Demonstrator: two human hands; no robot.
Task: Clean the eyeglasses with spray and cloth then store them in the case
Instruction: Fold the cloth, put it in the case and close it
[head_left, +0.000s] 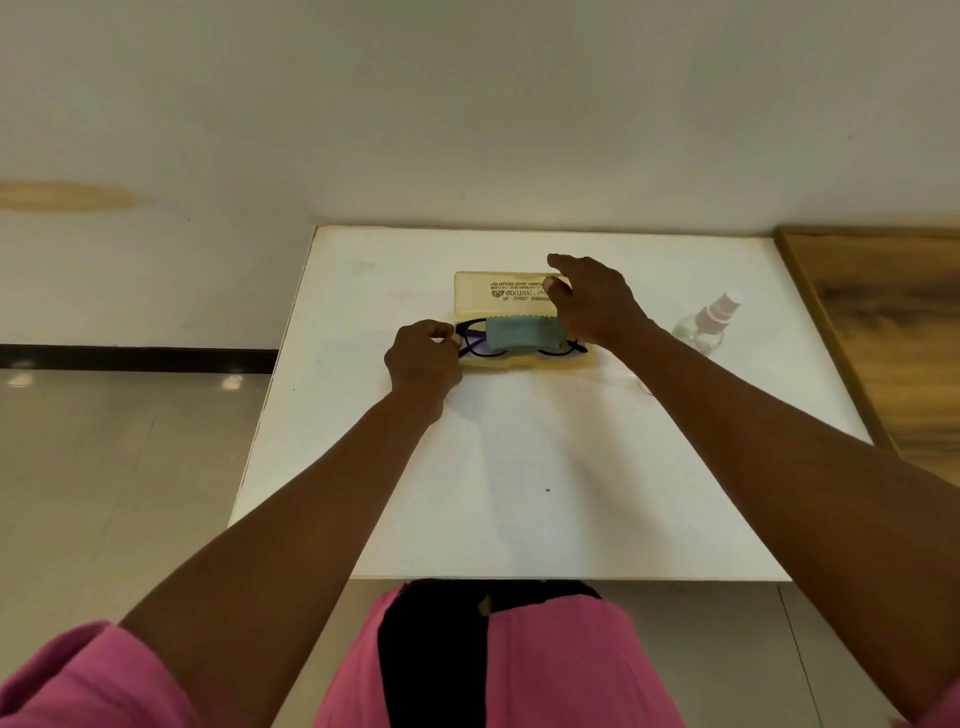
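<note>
White square tabletop (545, 467) bears an open translucent yellow plastic case (511, 299); black-framed eyeglasses (480, 345) and grey cloth (522, 333) lie inside. Left hand (423, 358) pinches the case's left end; right hand (592, 301), fingers spread, touches its raised lid.

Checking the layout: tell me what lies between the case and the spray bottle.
In the head view, only the right forearm crosses above bare white table between the case and the spray bottle.

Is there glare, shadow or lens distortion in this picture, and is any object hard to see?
Head view: wide-angle bending curves the table edges; soft arm shadows fall on it; ceiling lights glare on the floor at left; the clear spray bottle almost blends into the white top; print on the case lid is blurred.
</note>
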